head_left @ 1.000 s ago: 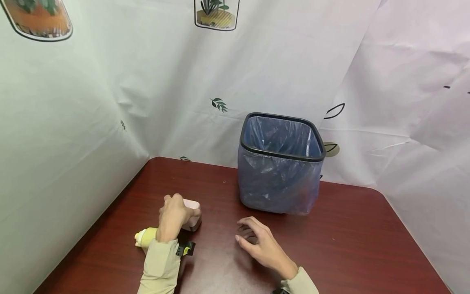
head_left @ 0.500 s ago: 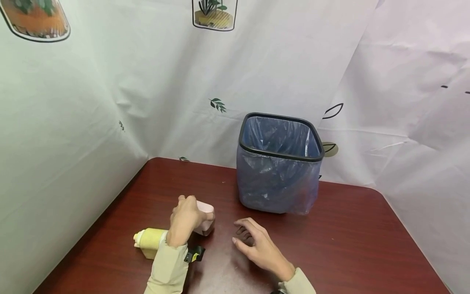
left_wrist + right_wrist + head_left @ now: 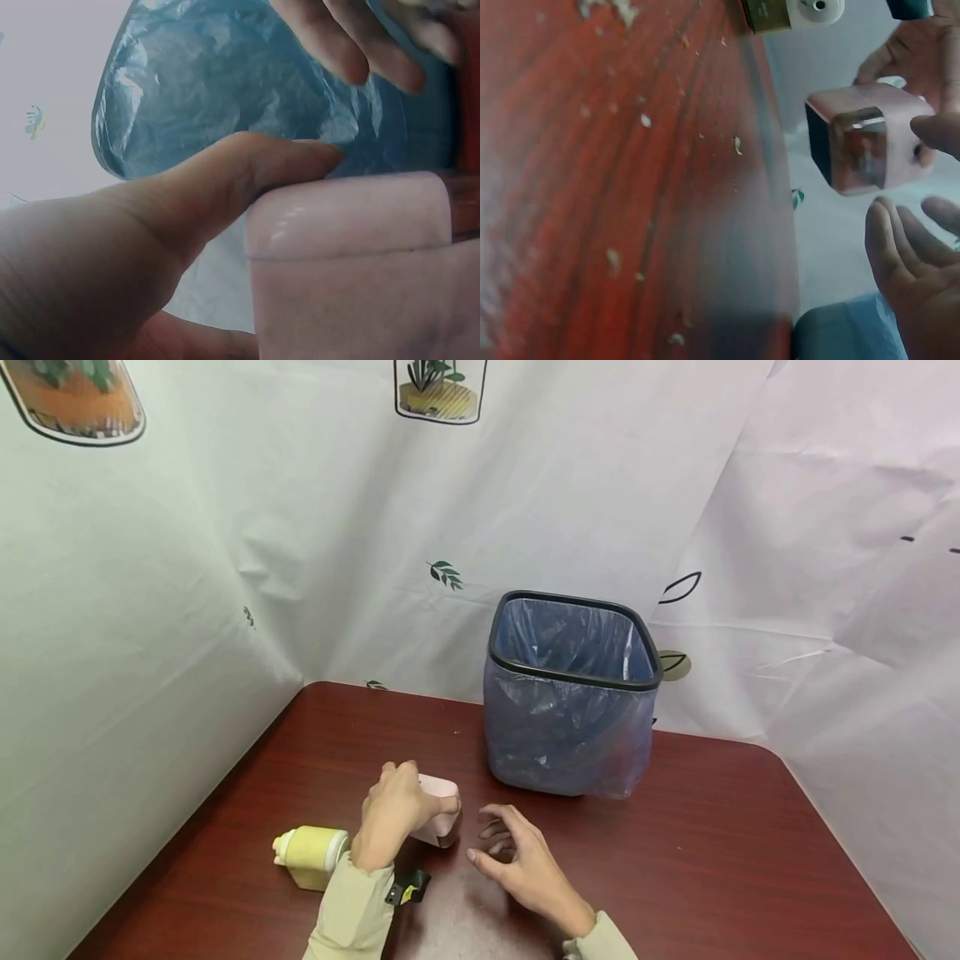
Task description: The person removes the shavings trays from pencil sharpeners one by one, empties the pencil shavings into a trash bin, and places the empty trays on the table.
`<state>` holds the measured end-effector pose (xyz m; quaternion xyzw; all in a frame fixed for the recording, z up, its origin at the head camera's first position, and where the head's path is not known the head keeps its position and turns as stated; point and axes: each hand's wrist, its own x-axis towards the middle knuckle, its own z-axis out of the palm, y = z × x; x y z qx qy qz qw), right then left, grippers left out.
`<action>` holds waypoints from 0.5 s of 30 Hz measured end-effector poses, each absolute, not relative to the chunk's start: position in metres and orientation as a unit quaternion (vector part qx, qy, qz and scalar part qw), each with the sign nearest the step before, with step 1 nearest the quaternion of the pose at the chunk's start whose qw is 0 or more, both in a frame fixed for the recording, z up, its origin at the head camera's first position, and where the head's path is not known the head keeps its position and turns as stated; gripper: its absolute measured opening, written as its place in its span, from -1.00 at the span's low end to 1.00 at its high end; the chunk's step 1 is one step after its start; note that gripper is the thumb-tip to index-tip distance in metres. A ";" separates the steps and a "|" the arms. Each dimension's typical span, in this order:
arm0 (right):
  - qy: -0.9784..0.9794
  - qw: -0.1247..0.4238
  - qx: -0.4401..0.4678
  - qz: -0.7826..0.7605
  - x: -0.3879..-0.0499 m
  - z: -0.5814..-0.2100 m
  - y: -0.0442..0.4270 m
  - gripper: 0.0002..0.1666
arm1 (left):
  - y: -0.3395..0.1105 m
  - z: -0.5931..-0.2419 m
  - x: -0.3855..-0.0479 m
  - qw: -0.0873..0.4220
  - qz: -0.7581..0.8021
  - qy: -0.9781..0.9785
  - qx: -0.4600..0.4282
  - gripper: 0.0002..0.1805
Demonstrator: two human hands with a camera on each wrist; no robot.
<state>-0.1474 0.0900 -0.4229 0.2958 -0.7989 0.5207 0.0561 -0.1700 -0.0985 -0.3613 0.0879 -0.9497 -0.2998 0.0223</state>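
Left hand (image 3: 393,810) has the pink box (image 3: 442,788) in a thumb-and-fingers pinch, taken from above; thumb lies along one side face, other fingers mostly hidden behind it in the head view. Overhand grip probably picked because the side faces are smooth and easy to squeeze; it leaves the dark end, facing down to the table (image 3: 712,860), uncovered. Box sits in front of the person, between the two hands, and looks held clear of the table in the right wrist view. Right hand (image 3: 528,864) holds nothing: fingers bent, thumb well apart from them, gap facing the box, just beside it without visible contact. Reads as a supporting or ready pose, my guess. Yellow-and-white container (image 3: 309,856) is on the table left of the left forearm, out of the way of both hands; can't tell what it is. Bin (image 3: 562,735) stands upright at the back, mouth up, likely set there to keep the front free. Blue liner (image 3: 573,631) folds down outside; black rim (image 3: 577,677) presumably clamps it.
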 end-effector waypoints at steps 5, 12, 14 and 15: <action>-0.812 0.062 0.258 0.520 -0.143 -0.418 0.086 -0.37 | -0.093 -0.357 -0.167 0.024 -0.298 -0.952 0.072 -0.32; -0.812 0.062 0.271 0.513 -0.155 -0.444 0.088 -0.33 | -0.088 -0.353 -0.163 0.013 -0.297 -0.953 0.057 -0.35; -0.804 0.062 0.284 0.519 -0.156 -0.447 0.088 -0.33 | -0.086 -0.352 -0.162 0.009 -0.296 -0.954 0.050 -0.35; -0.800 0.061 0.289 0.523 -0.156 -0.448 0.088 -0.33 | -0.085 -0.351 -0.162 0.007 -0.295 -0.954 0.047 -0.35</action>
